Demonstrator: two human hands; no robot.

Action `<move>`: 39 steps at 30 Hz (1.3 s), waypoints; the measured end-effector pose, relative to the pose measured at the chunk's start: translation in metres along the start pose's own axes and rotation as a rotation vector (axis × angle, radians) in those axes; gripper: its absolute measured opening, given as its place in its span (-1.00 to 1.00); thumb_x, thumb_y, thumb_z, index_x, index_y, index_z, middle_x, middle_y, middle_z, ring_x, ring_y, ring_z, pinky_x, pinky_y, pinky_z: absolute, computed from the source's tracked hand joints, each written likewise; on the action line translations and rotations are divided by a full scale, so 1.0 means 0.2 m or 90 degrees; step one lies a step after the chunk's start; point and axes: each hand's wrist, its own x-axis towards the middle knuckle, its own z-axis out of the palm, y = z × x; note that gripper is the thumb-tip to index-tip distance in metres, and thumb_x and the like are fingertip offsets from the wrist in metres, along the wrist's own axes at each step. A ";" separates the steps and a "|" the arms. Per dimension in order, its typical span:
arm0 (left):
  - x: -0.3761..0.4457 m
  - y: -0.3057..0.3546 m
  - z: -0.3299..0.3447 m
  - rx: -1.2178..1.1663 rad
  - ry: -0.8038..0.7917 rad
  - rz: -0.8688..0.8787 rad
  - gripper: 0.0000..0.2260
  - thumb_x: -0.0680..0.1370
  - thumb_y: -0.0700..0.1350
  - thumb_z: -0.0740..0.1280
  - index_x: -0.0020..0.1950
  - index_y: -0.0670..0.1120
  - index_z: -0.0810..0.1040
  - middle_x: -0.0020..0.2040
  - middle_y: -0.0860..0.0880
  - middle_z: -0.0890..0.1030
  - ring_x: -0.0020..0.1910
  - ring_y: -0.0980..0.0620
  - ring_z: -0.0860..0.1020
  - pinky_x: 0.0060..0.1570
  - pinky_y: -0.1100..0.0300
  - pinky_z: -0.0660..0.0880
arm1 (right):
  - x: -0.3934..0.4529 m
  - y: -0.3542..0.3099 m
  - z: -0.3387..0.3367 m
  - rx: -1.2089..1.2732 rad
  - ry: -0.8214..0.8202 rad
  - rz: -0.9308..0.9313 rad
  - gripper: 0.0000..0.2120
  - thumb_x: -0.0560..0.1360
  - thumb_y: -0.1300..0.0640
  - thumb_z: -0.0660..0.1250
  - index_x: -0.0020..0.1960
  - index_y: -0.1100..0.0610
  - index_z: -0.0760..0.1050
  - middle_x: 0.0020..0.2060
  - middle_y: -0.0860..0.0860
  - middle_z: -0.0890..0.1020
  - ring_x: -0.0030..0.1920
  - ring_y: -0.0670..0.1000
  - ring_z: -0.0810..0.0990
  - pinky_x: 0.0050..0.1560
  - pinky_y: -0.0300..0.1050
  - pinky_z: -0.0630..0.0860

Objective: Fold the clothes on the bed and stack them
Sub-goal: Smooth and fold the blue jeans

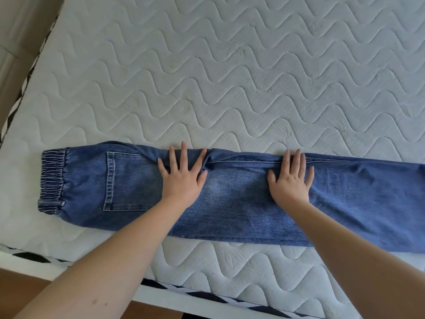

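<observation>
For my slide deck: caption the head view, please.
Both hands, left and right, press flat on jeans folded lengthwise on a mattress.

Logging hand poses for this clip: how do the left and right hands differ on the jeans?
The left hand has its fingers spread wide, near the pocket; the right hand keeps its fingers closer together, further along the leg. Both lie flat, palms down, on the jeans.

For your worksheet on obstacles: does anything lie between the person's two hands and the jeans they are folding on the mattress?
Nothing visible does. The left hand and the right hand both rest flat, fingers spread, directly on the jeans, which lie lengthwise on the mattress.
</observation>
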 end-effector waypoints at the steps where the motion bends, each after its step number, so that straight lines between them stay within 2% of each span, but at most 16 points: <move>1: -0.01 0.00 0.01 0.000 0.004 -0.002 -0.46 0.61 0.27 -0.13 0.55 0.25 -0.25 0.60 -0.19 -0.12 0.54 -0.33 -0.10 0.37 -0.46 -0.04 | -0.02 -0.05 -0.01 -0.005 0.023 -0.037 -0.30 0.56 -0.16 -0.07 0.57 -0.02 -0.34 0.56 0.02 -0.31 0.54 0.00 -0.36 0.46 0.13 -0.43; 3: -0.01 0.01 0.03 0.000 0.015 -0.006 -0.45 0.60 0.29 -0.15 0.55 0.26 -0.27 0.60 -0.19 -0.15 0.54 -0.33 -0.12 0.38 -0.46 -0.04 | -0.06 -0.19 -0.04 -0.015 0.057 -0.150 -0.27 0.53 -0.07 -0.03 0.56 -0.05 -0.37 0.55 -0.02 -0.32 0.53 -0.03 -0.38 0.43 0.05 -0.50; 6: -0.01 0.00 0.05 -0.004 0.022 -0.011 -0.45 0.61 0.26 -0.14 0.54 0.25 -0.30 0.60 -0.18 -0.17 0.54 -0.31 -0.12 0.38 -0.45 -0.04 | -0.12 -0.44 -0.01 -0.006 0.059 -0.291 -0.25 0.51 0.02 0.02 0.58 0.00 -0.30 0.56 -0.05 -0.26 0.54 -0.04 -0.34 0.48 0.06 -0.41; 10: -0.05 0.01 0.06 0.006 0.028 -0.003 -0.45 0.62 0.25 -0.08 0.55 0.25 -0.25 0.60 -0.19 -0.17 0.56 -0.28 -0.11 0.40 -0.42 -0.05 | -0.15 -0.63 0.06 -0.011 0.041 -0.332 -0.35 0.59 0.03 0.03 0.60 0.06 -0.16 0.58 -0.02 -0.14 0.57 -0.02 -0.20 0.49 0.01 -0.39; 13: -0.09 0.00 0.07 0.009 0.044 0.013 -0.48 0.64 0.21 -0.07 0.58 0.22 -0.15 0.60 -0.22 -0.12 0.56 -0.29 -0.07 0.40 -0.41 -0.03 | -0.15 -0.54 0.11 -0.046 0.031 -0.310 -0.43 0.65 -0.11 -0.12 0.60 0.02 -0.15 0.59 -0.05 -0.11 0.57 -0.07 -0.18 0.53 0.04 -0.30; 18: -0.12 -0.02 0.08 0.004 0.044 0.037 -0.47 0.61 0.22 -0.11 0.59 0.21 -0.08 0.60 -0.24 -0.09 0.55 -0.31 -0.05 0.40 -0.41 -0.02 | -0.06 -0.13 0.10 -0.105 0.057 -0.211 -0.38 0.61 -0.28 -0.23 0.59 -0.04 -0.23 0.58 -0.10 -0.14 0.57 -0.08 -0.16 0.53 0.03 -0.22; 23: -0.11 -0.02 0.07 0.025 0.037 0.045 -0.47 0.62 0.22 -0.08 0.59 0.20 -0.04 0.59 -0.26 -0.06 0.55 -0.33 -0.04 0.42 -0.39 -0.07 | -0.02 0.13 0.03 -0.100 0.053 -0.095 -0.35 0.60 -0.31 -0.28 0.59 -0.04 -0.26 0.58 -0.09 -0.15 0.56 -0.08 -0.22 0.53 0.04 -0.27; 25: -0.11 -0.02 0.06 0.039 0.035 0.057 -0.47 0.62 0.21 -0.07 0.59 0.17 -0.03 0.60 -0.24 -0.06 0.56 -0.28 -0.03 0.45 -0.36 -0.11 | -0.02 0.17 0.02 -0.085 0.049 -0.065 -0.35 0.59 -0.31 -0.28 0.58 -0.05 -0.27 0.58 -0.10 -0.16 0.56 -0.09 -0.23 0.52 0.04 -0.30; 31: -0.10 -0.03 0.02 0.060 0.019 0.184 -0.44 0.65 0.10 -0.07 0.59 -0.13 0.09 0.61 -0.09 0.04 0.57 -0.03 0.07 0.52 -0.15 0.01 | -0.05 0.24 -0.02 -0.057 0.047 -0.031 -0.38 0.59 -0.27 -0.29 0.57 -0.07 -0.29 0.56 -0.10 -0.26 0.55 -0.09 -0.29 0.50 0.02 -0.36; 39: -0.09 -0.03 0.01 0.074 -0.053 0.180 -0.38 0.63 0.17 -0.11 0.59 -0.17 0.03 0.61 -0.08 0.04 0.58 -0.03 0.03 0.52 -0.08 -0.10 | -0.15 0.53 -0.02 -0.047 0.005 -0.044 -0.38 0.59 -0.28 -0.29 0.57 -0.07 -0.32 0.55 -0.12 -0.28 0.54 -0.09 -0.33 0.51 0.00 -0.36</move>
